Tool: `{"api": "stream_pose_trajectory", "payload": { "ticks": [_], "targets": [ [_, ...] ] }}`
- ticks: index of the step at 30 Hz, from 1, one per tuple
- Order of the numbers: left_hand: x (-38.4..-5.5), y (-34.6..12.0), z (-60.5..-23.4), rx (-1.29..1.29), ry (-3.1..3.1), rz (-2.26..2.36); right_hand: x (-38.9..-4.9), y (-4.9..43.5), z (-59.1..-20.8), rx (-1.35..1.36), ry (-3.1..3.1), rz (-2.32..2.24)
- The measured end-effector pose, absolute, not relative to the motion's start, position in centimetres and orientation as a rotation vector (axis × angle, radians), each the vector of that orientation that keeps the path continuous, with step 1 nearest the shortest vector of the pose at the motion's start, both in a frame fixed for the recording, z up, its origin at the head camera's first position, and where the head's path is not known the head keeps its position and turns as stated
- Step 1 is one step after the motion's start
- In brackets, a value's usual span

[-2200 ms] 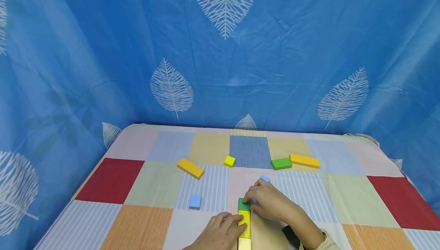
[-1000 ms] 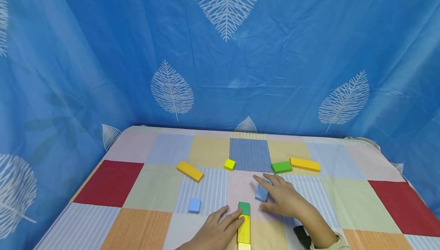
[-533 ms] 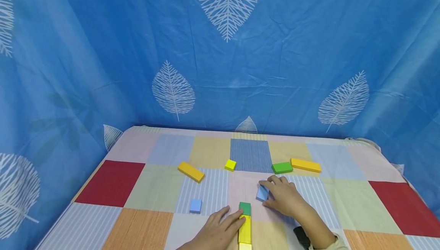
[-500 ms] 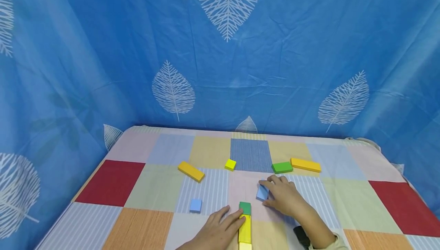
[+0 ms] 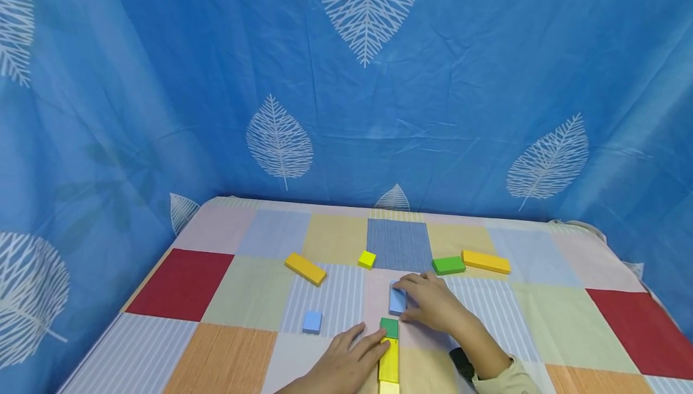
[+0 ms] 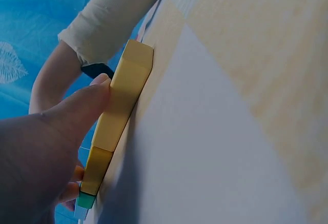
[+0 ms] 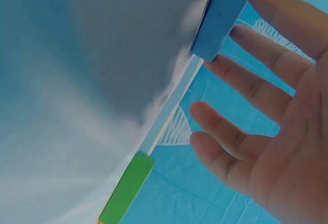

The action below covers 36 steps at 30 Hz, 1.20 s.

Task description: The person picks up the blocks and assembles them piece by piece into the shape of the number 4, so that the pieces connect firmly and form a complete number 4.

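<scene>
My right hand (image 5: 435, 305) pinches a blue rectangular block (image 5: 397, 305) between thumb and fingers. It lies just beyond the far end of a row of blocks, nearly in line with it. The row has a small green block (image 5: 389, 327), a yellow block (image 5: 388, 361) and a pale yellow block (image 5: 388, 388) end to end. My left hand (image 5: 343, 361) rests on the row with extended fingers, the fingertips on the yellow block near the green one. In the left wrist view its thumb presses the pale yellow block (image 6: 120, 103).
On the patchwork cloth (image 5: 249, 352) lie a small blue block (image 5: 312, 322), an orange block (image 5: 305, 269) and a small yellow block (image 5: 367, 259). Further right are a green block (image 5: 448, 266) and another orange block (image 5: 485, 261). A blue leaf-print curtain (image 5: 460, 81) hangs behind.
My right hand left the green block, reached out to the blue block, took hold of it and drew it left, turning it straighter with the row. My left hand stays on the row.
</scene>
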<state>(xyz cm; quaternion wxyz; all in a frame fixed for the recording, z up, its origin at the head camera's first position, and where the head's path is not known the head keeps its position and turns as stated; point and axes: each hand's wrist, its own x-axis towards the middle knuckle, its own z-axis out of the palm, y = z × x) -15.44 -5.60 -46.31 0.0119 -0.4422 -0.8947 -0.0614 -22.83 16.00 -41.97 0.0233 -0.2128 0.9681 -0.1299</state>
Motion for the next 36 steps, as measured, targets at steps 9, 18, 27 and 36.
{"api": "stream_pose_trajectory", "payload": {
  "ticks": [9, 18, 27, 36],
  "targets": [
    [-15.43, -5.76, -46.28, -1.391, -2.795, -0.204, -23.2, 15.72, -42.04, -0.697, 2.946, -0.45],
    [-15.32, -5.59, -46.37, -1.387, -2.785, -0.195, -23.04, 15.72, -41.8, -0.777, 2.941, -0.447],
    [-15.36, -5.65, -46.32, -1.39, -2.773, -0.106, -22.9, 15.52, -41.79, -0.835, 2.942, -0.424],
    [-15.33, -5.58, -46.48, -1.4, -2.746, -0.082, -22.75, 15.4, -41.85, -0.867, 2.966, -0.399]
  ]
}}
